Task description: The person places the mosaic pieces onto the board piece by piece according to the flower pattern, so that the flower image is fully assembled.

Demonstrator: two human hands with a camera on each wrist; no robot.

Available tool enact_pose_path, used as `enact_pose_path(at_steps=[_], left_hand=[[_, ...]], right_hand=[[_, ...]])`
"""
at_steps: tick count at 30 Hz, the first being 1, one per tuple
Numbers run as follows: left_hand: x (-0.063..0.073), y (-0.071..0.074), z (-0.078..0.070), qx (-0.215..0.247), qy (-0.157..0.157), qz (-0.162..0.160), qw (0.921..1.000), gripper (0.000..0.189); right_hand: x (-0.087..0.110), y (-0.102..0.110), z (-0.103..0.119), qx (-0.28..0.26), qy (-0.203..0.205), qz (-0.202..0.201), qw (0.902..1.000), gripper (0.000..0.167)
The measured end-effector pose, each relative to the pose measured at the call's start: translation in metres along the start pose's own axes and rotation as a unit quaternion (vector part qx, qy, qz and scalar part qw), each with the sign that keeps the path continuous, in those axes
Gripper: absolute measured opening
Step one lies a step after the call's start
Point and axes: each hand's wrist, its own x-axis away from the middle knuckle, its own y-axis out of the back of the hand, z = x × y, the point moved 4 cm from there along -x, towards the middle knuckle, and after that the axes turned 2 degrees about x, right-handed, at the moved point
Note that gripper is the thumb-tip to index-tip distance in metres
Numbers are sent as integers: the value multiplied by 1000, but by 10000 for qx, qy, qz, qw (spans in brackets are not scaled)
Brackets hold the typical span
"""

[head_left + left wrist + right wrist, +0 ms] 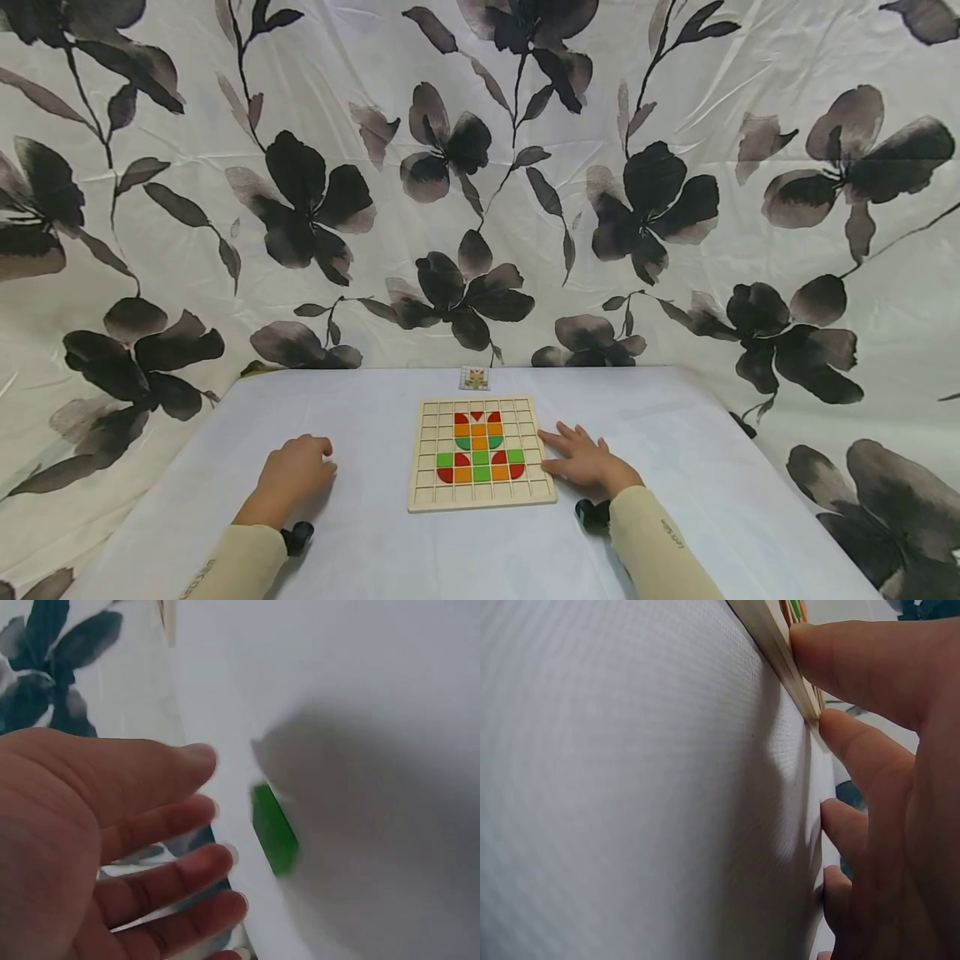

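Observation:
A pale wooden grid board [431, 492] lies on the white table, with red, orange and green flat pieces [480, 446] set in its middle squares. My right hand [588, 460] is beside the board's right edge, fingers spread, thumb and forefinger touching the rim [769, 637] in the right wrist view. Left of the board, my left hand [296, 473] hovers over the table with loosely bent fingers and nothing between them. Just past its fingertips, the left wrist view shows a slightly blurred green piece [274, 831], apart from the fingers. The head view does not show that piece.
Behind the board, a small patterned card [475, 378] lies near the table's [360, 408] far edge. A white cloth with dark flowers [555, 217] hangs behind and around the table.

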Motion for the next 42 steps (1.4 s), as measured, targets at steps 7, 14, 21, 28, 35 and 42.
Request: enact_pose_path(at_steps=[7, 14, 21, 28, 35, 42], left_hand=[[7, 3, 17, 110, 126, 222, 9996, 28], [7, 1, 22, 340, 230, 479, 9980, 18], [8, 0, 23, 570, 471, 644, 9952, 17], [8, -5, 26, 730, 467, 571, 9946, 18], [4, -12, 13, 1201, 252, 353, 9918, 22], [1, -9, -17, 1541, -106, 240, 9877, 27]], right_hand=[[-1, 1, 0, 7, -22, 10, 10000, 62], [2, 2, 5, -3, 26, 15, 10000, 62], [2, 2, 8, 10, 49, -8, 10000, 61], [1, 0, 7, 31, 75, 71, 9999, 62], [1, -1, 3, 151, 18, 80, 9999, 61], [0, 5, 8, 257, -76, 216, 9994, 60]])
